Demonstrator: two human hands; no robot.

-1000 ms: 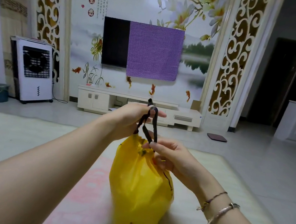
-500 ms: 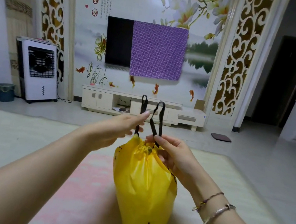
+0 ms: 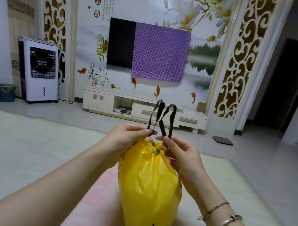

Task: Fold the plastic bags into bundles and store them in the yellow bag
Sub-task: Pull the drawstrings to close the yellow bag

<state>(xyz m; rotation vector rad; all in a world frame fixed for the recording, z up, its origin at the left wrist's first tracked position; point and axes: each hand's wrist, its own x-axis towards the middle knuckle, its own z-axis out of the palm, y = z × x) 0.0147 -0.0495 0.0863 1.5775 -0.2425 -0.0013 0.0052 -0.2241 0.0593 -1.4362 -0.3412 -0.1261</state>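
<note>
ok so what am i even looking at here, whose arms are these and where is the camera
There is no machine here. The camera sits on a person's head and looks forward and down, so the two bare arms reaching in from the bottom are that person's own. There is only this one view.

Between the arms stands a full yellow bag, its mouth gathered shut at the top, on a pale mat on the floor. Two black drawstring loops stick up from the mouth. The left hand pinches the base of one loop, and the right hand pinches the other.

Behind is a living room: a television half covered by a purple cloth.
</note>
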